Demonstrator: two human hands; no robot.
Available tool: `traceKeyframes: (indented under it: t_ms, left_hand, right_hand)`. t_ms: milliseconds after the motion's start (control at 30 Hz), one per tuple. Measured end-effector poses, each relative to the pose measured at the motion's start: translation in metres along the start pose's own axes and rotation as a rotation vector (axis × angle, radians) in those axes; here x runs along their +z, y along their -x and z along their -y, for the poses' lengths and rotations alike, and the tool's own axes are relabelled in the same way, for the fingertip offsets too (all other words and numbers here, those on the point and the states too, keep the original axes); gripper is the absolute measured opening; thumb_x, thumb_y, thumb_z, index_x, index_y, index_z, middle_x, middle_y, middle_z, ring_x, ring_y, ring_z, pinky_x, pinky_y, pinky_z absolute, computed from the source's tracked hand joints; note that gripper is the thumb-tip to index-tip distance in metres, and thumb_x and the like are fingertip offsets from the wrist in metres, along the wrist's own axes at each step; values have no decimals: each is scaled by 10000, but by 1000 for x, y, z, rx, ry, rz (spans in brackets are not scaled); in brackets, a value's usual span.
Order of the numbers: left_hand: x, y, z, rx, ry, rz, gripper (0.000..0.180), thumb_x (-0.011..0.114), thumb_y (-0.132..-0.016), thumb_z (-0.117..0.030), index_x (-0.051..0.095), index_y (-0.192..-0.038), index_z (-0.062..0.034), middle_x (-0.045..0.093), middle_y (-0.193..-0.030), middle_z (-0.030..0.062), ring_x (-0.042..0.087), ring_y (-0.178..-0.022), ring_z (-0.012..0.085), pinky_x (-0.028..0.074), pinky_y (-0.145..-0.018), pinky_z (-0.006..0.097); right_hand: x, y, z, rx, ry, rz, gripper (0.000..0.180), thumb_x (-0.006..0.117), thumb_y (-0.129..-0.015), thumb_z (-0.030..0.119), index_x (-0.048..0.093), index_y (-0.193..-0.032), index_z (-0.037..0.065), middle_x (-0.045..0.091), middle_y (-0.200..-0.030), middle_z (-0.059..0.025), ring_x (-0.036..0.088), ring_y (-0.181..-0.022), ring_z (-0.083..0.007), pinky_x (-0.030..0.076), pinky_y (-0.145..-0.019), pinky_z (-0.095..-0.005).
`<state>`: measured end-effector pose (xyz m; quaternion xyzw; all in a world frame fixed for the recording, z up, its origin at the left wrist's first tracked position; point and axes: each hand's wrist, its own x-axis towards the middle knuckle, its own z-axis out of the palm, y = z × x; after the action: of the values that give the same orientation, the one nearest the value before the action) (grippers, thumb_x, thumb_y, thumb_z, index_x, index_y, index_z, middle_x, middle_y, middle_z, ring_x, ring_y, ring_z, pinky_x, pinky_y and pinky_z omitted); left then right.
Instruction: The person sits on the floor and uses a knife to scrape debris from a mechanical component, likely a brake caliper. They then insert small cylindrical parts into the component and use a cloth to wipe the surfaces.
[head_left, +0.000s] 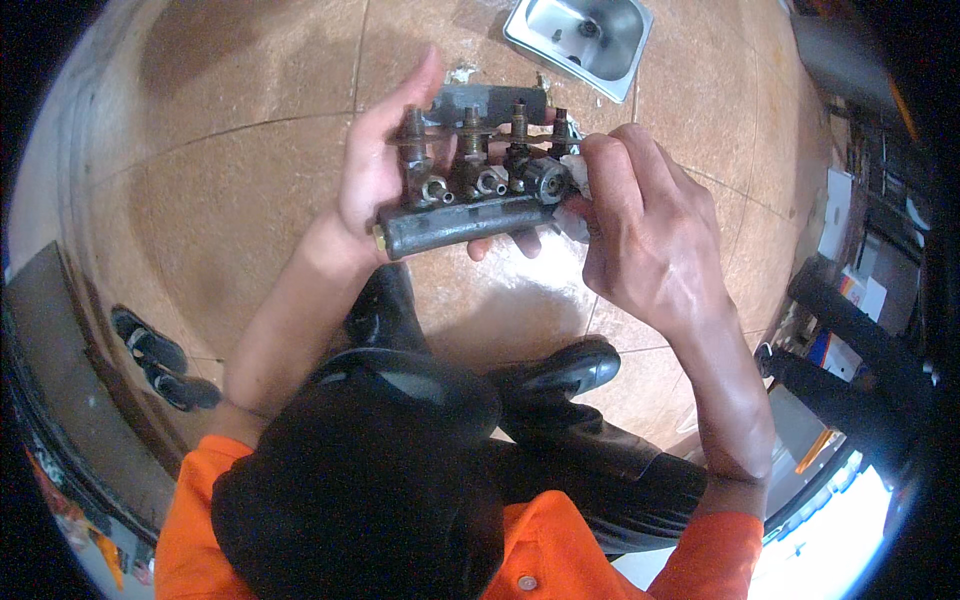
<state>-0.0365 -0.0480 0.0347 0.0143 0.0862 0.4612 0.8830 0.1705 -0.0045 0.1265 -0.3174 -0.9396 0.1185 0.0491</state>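
Note:
My left hand [372, 165] holds up a gas valve manifold, a dark pipe [470, 225] with several brass-and-steel valves in a row along it. The fingers of that hand pass beneath the pipe and the thumb sticks out past its left end. At the manifold's right end, my right hand [655, 225] is closed with bent fingers around a whitish crumpled cloth or tissue [572, 222]. This cloth presses near the rightmost valve; the fingertips are partly hidden. Just beyond the manifold lies a second dark bar [490, 100], partly covered by the valves.
On the tiled floor [250, 200] at the far right sits a rectangular steel pan [632, 80] with small dark parts in it. Dark sandals [160, 360] lie at the left. My black boots [570, 370] are below the manifold. Boxes and dark shelving [870, 290] line the right side.

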Motion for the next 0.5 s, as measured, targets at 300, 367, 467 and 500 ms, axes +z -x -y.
traceKeyframes:
  t_ms: [300, 367, 467, 500]
  left_hand:
    - [-1, -5, 7, 29, -44, -23, 900, 297, -954, -715, 485, -1369, 60, 664, -1148, 269, 726, -757, 410, 613, -477, 376]
    - [-1, -5, 8, 33, -63, -50, 898, 301, -953, -717, 491, -1361, 60, 664, -1147, 269, 725, -752, 410, 613, -476, 381]
    - [-5, -6, 9, 19, -7, 15, 902, 301, -951, -720, 486, -1361, 62, 662, -1150, 267, 725, -780, 414, 621, -492, 401]
    - [-7, -6, 9, 19, 11, 35, 901, 300, -951, -719, 484, -1361, 62, 661, -1151, 267, 725, -790, 415, 624, -499, 409]
  right_hand:
    - [22, 16, 3, 180, -57, -64, 431, 642, -705, -61, 530, -1115, 11, 573, -913, -182, 622, -782, -397, 512, -653, -472]
    - [25, 17, 7, 236, -85, -65, 432, 629, -722, -77, 527, -1132, 16, 591, -932, -198, 634, -822, -416, 516, -675, -485]
    - [25, 17, 10, 274, -94, -73, 316, 693, -789, 95, 504, -1038, 51, 573, -900, -166, 642, -749, -395, 537, -601, -477]
    - [25, 17, 10, 261, -106, -74, 342, 690, -801, 98, 504, -1085, 51, 584, -928, -174, 644, -768, -403, 537, -618, -487]
